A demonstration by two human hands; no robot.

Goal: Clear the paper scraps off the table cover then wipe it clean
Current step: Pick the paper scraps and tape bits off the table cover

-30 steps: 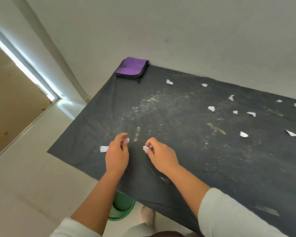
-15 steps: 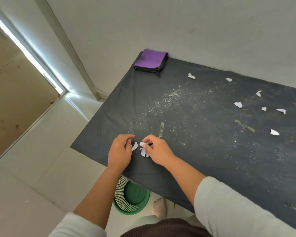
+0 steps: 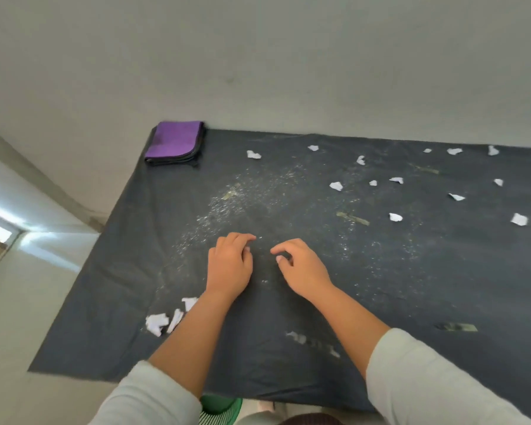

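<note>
Scraps released: a small pile (image 3: 163, 320) now lies at the cover's 8 o'clock edge, beside the left forearm.
Left hand (image 3: 229, 265) and right hand (image 3: 301, 268) are held loosely curled, empty, over the table cover (image 3: 380, 286); loose paper scraps (image 3: 396, 216) are scattered toward 2 o'clock, the purple cloth (image 3: 174, 142) at 11 o'clock.

green basket (image 3: 219, 407): at 6 o'clock, mostly hidden under the table cover (image 3: 288, 302) edge, cut by the frame's bottom.
scrap pile (image 3: 166, 317): at 8 o'clock, partly behind the left forearm.
left hand (image 3: 230, 265): fingertips curled under; whether they pinch anything, can't tell.
right hand (image 3: 301, 268): same, fingertip contact unclear.
table cover: right side runs off the frame at 3 o'clock.
near-edge marks (image 3: 313, 343): blurred.
</note>
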